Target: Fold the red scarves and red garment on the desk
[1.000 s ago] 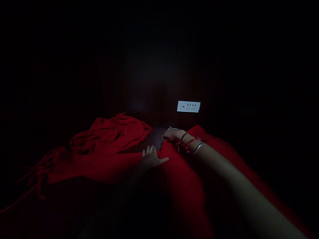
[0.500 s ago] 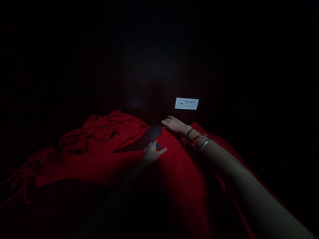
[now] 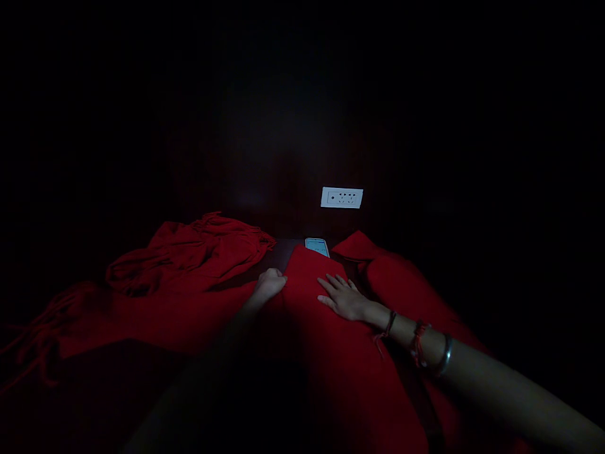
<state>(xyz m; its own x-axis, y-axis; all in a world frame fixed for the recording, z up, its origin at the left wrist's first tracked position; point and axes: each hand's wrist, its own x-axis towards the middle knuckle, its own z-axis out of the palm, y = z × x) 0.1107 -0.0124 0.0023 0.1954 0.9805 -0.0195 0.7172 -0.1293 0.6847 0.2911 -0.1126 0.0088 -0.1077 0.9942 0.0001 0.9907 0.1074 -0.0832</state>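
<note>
A red fringed scarf [image 3: 350, 378] is spread in a long flat strip in front of me, running away toward the wall. At the strip's left edge, my left hand [image 3: 270, 284] is closed, the edge pinched in its fingers. Resting flat on the strip, my right hand [image 3: 347, 297] has its fingers spread; bracelets circle that wrist. Further left, more red cloth lies in a crumpled heap [image 3: 193, 252], with fringe strands [image 3: 40, 340] trailing at the far left. To the right is another loose red fold [image 3: 401, 277].
Past the strip's far end lies a phone [image 3: 316, 246] with a lit screen, partly covered by the cloth. A white wall socket [image 3: 341, 197] sits above it on a dark wall. The surroundings are too dark to make out.
My right hand has come back from the cloth's far end and lies flat nearer me. The phone has come into view. My left hand has closed on the edge and shifted slightly left.
</note>
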